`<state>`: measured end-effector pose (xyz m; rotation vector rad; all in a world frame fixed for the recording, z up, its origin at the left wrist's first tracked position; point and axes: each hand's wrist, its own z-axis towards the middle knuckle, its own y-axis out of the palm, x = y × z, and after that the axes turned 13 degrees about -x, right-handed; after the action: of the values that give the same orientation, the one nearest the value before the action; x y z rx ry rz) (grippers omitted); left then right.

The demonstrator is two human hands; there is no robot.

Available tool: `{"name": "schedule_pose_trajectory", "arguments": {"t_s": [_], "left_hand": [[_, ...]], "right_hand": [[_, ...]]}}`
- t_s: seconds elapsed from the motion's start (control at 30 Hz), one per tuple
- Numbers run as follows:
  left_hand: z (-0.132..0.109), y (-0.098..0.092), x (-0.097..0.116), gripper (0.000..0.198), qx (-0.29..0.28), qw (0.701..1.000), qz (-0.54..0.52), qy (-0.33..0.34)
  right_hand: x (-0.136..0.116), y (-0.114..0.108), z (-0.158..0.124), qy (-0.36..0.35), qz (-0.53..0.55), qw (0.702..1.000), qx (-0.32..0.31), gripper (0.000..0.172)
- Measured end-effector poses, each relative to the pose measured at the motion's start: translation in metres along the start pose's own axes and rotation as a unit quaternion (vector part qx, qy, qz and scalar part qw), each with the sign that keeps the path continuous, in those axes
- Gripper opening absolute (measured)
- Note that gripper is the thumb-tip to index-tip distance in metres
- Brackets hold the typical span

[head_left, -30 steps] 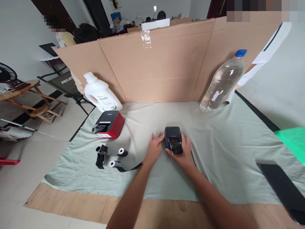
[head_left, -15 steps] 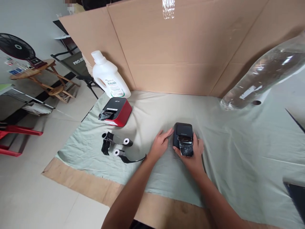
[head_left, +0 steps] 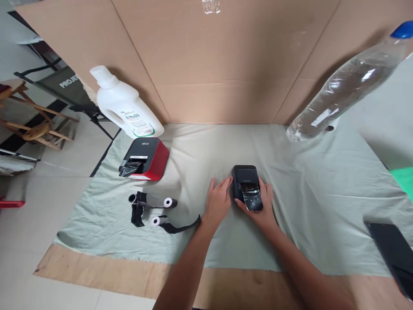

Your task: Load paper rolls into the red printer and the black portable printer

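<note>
A small black printer (head_left: 245, 174) sits on the green cloth, a shiny black strip (head_left: 252, 197) hanging from its front slot. My right hand (head_left: 260, 206) is wrapped round its near end, thumb on the left side and fingers along the right. With fingers stretched out, my left hand (head_left: 219, 200) rests at the printer's left side, the fingertips at its edge. Farther left are a red and black printer (head_left: 145, 158), with crumpled black film at its slot, and small rolls of black film (head_left: 161, 221), partly unwound.
Behind the cloth (head_left: 193, 150) stands a cardboard panel (head_left: 222, 56). A white jug (head_left: 127, 107) leans against it at left, and a large clear bottle (head_left: 348, 86) at right. A phone (head_left: 392, 254) lies at the right edge. A bare wooden strip (head_left: 129, 271) runs along the front.
The camera view has shifted, so the phone and the bottle's blue cap now show more fully. My left fingers have drawn slightly closer together beside the printer; my right hand stays on it.
</note>
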<state>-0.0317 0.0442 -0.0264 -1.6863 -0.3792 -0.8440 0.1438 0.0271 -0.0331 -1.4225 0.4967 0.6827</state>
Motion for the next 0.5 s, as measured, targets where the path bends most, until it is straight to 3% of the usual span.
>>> {"name": "schedule_pose_trajectory", "arguments": {"t_s": [0.13, 0.5], "left_hand": [[0.0005, 0.0047, 0.0002, 0.071, 0.002, 1.0, 0.003, -0.011], [0.0071, -0.0016, -0.0057, 0.065, 0.029, 0.99, -0.135, 0.005]], "right_hand": [[0.0033, 0.0017, 0.0007, -0.012, -0.007, 1.0, 0.014, 0.097], [0.0076, 0.0052, 0.0008, -0.033, 0.005, 0.999, 0.033, 0.094]]}}
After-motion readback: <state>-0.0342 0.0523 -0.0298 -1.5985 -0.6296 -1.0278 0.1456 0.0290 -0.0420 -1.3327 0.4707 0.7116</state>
